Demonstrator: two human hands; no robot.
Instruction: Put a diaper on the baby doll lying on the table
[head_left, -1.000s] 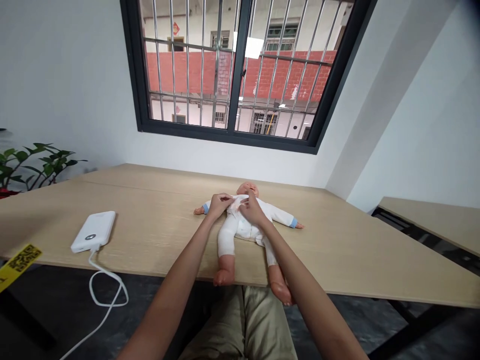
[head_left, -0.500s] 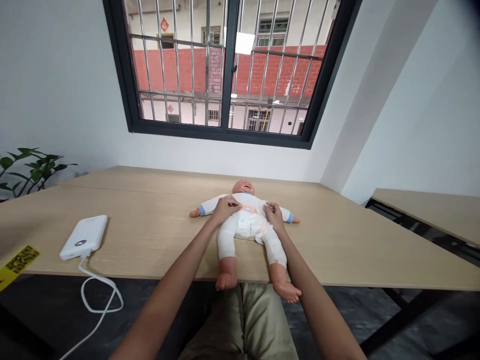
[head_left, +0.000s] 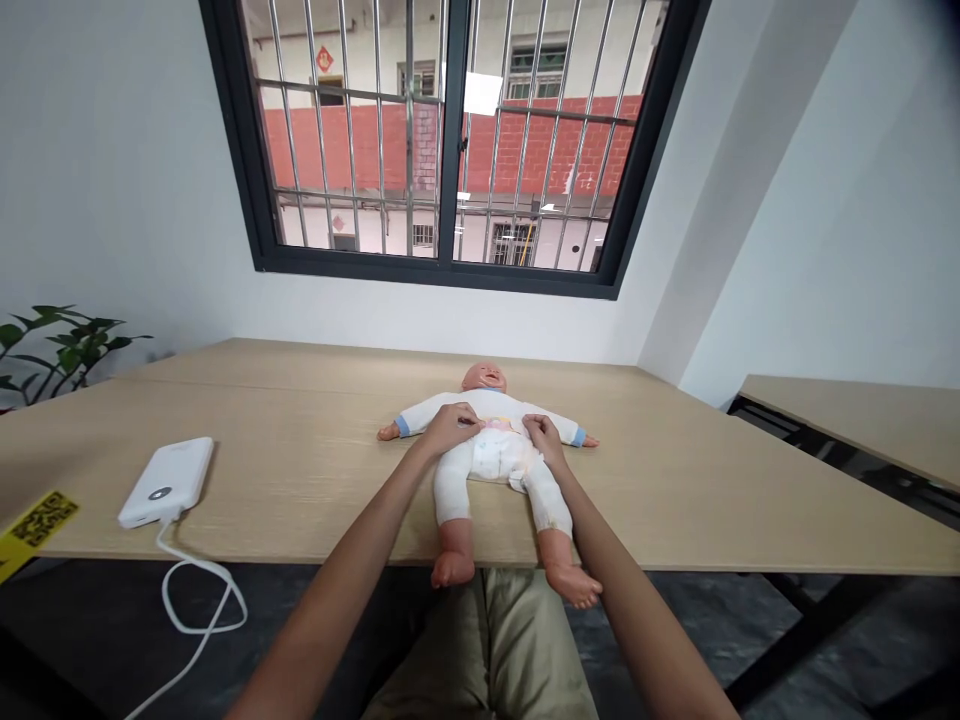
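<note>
A baby doll (head_left: 484, 378) lies on its back on the table, head toward the window and feet over the near edge. It wears a white long-sleeved top with blue cuffs, white leg coverings and a white diaper (head_left: 493, 458) with a coloured pattern along the front waist. My left hand (head_left: 450, 430) is closed in a pinch at the diaper's upper left corner. At the opposite corner of the waist, my right hand (head_left: 544, 440) pinches the diaper's edge. The fingers partly hide what lies between them.
On the left of the wooden table (head_left: 300, 500) rests a white power bank (head_left: 169, 480), its white cable (head_left: 202, 570) hanging over the front edge. A yellow tag with a code (head_left: 37, 525) and a plant (head_left: 67, 345) are farther left. A barred window (head_left: 450, 265) is behind.
Both hands stay at the diaper's waist, with the right hand's fingers shifted slightly left. The view has tilted a little; the doll lies as before.
</note>
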